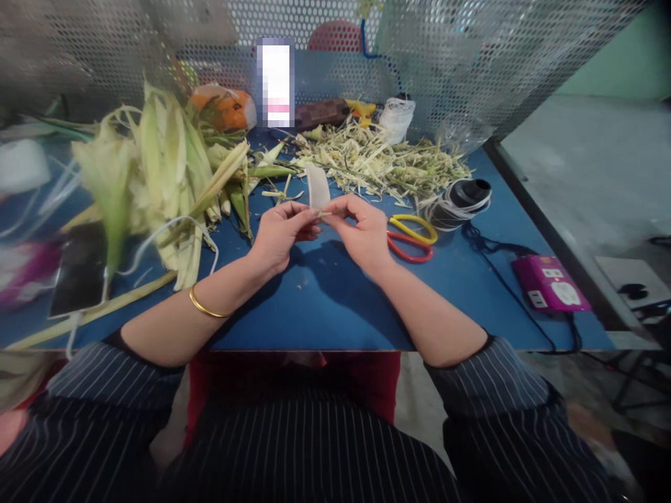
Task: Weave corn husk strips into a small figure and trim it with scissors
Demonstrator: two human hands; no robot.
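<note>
My left hand (280, 234) and my right hand (364, 227) meet over the table, thumbs and fingers pinched together. Between them is the lower end of a flat, pale strip (318, 187) that looks like corn husk; it stands up beyond the fingertips. A thin, light sliver shows at the pinch, partly hidden by the fingers. Just right of my right hand lie scissors with one yellow and one red handle (413, 229); their blades are hidden. Small cut husk pieces (283, 190) lie just past my left hand.
Green-white corn husks (168, 150) pile up at left, near a dark phone (78, 269) with a white cable. Husk shreds (382, 164) heap at the back. At right are a thread-wound cone (461, 202) and a purple power socket (556, 279). Perforated metal mesh (445, 42) borders the table.
</note>
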